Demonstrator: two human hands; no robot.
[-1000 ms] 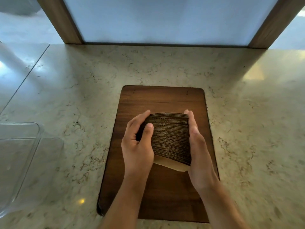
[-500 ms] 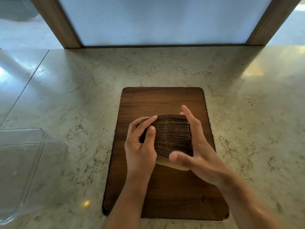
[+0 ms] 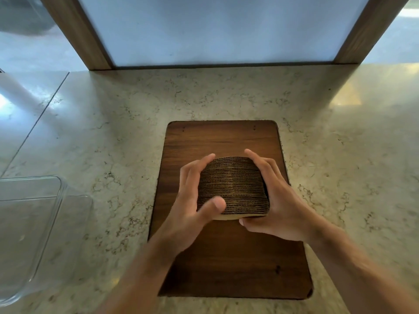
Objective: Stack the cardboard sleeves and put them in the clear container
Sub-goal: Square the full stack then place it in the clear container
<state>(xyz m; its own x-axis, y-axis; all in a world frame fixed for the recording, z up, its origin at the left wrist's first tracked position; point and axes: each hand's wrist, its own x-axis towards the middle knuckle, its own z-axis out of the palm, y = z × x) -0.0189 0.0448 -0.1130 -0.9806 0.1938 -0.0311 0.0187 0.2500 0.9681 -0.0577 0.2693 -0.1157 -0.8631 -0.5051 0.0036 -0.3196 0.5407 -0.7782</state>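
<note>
Marbled stone surface (image 3: 226,96), wooden board (image 3: 222,264) at centre. Stack of cardboard sleeves (image 3: 232,186) over board's middle, corrugated edges up. Left hand (image 3: 192,200) curls round stack's left side, thumb across near face. Right hand (image 3: 278,200) cups right side, thumb tucked under near bottom edge. Clear container (image 3: 34,223) well apart at left edge, contents not discernible. No readable writing. Wood-framed panel (image 3: 215,30) behind.

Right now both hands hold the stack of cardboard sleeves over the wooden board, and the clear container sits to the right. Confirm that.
Not quite. The head view shows the clear container to the left, not the right. The rest stands: left hand and right hand hold the stack of cardboard sleeves over the wooden board.
</note>
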